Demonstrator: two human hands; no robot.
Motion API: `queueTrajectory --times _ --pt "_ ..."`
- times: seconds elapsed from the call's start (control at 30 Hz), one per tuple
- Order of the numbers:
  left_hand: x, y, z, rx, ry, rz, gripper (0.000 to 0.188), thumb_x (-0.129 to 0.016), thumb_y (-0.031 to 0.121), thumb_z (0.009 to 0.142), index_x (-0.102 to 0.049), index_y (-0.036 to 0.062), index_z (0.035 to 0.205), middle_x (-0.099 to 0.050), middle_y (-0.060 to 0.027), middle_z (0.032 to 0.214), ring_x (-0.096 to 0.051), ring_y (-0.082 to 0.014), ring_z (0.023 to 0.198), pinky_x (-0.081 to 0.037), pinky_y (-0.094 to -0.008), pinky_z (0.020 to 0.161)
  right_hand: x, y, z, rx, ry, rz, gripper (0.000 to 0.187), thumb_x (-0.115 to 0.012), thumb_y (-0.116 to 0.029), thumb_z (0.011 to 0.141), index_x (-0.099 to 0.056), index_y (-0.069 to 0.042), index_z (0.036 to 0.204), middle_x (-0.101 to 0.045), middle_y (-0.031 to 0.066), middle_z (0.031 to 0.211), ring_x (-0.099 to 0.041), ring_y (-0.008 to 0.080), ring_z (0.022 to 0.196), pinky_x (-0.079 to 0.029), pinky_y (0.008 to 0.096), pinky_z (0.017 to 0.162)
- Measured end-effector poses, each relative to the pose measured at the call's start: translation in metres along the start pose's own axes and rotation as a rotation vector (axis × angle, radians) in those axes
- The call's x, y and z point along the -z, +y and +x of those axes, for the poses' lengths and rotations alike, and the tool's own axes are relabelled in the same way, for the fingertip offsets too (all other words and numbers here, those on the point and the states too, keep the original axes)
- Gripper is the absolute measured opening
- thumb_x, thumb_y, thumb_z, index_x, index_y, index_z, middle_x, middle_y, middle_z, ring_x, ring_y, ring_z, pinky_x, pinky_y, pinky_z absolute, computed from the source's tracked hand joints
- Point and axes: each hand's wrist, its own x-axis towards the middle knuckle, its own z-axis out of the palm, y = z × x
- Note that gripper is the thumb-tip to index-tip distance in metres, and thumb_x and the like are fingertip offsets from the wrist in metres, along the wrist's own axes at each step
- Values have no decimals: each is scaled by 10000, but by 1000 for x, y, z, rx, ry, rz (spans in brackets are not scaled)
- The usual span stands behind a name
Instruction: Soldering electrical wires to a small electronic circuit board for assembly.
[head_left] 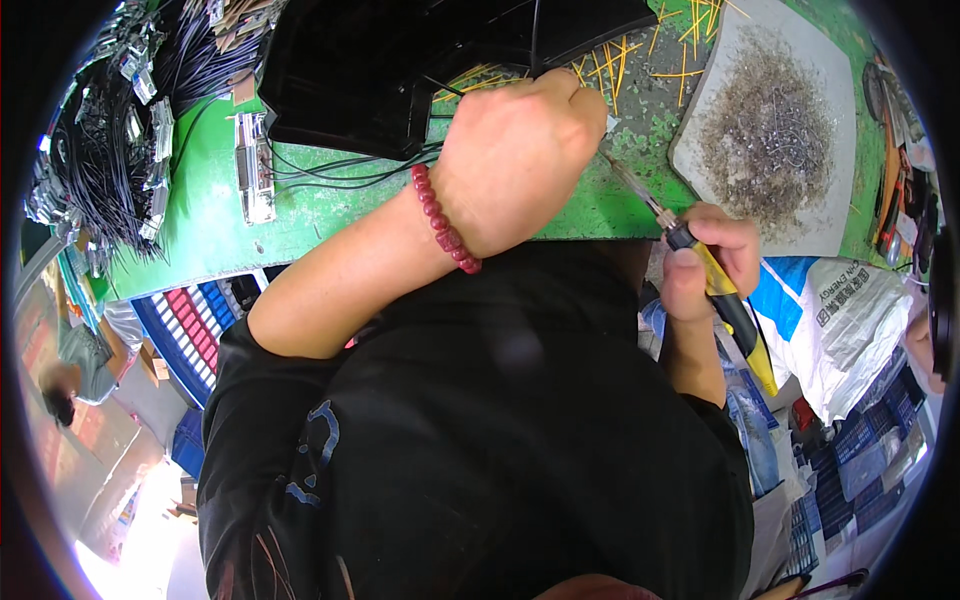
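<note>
My left hand (525, 150), with a red bead bracelet (437, 218) at the wrist, is curled closed over the green bench, back of the hand upward. Its fingertips are hidden, and so is what they pinch. A small pale piece (610, 123) shows beside the fingers, and a thin black cable (536, 40) runs down to the hand. My right hand (710, 255) grips a yellow and black soldering iron (735, 315), its metal tip slanting up-left to just beside the left hand. Several black cables (340, 172) trail leftward from behind the left hand.
A large black plastic tray (340, 75) lies at the far middle of the green bench (205, 235). Yellow sticks (620, 65) are scattered beside it. Metal debris (775, 130) covers a grey board on the right. Bundled black cables (105, 150) sit left; hand tools (895, 190) lie far right.
</note>
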Motion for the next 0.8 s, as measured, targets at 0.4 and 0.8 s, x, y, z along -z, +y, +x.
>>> queueTrajectory --times 0.4,0.8 --pt "0 0 0 8 1 -3 104 -675 68 785 -574 45 773 -580 -92 776 -616 -296 671 -508 -379 559 1 4 1 22 10 -28 328 -707 -233 826 -499 -2 933 -564 133 762 -528 164 633 -448 265 569" --pt "1 -1 0 1 -6 -18 96 -671 74 791 -582 42 778 -584 -95 781 -618 -308 680 -507 -386 569 2 1 4 4 -94 -57 258 -723 -129 778 -559 2 928 -622 107 826 -511 106 646 -410 241 591"
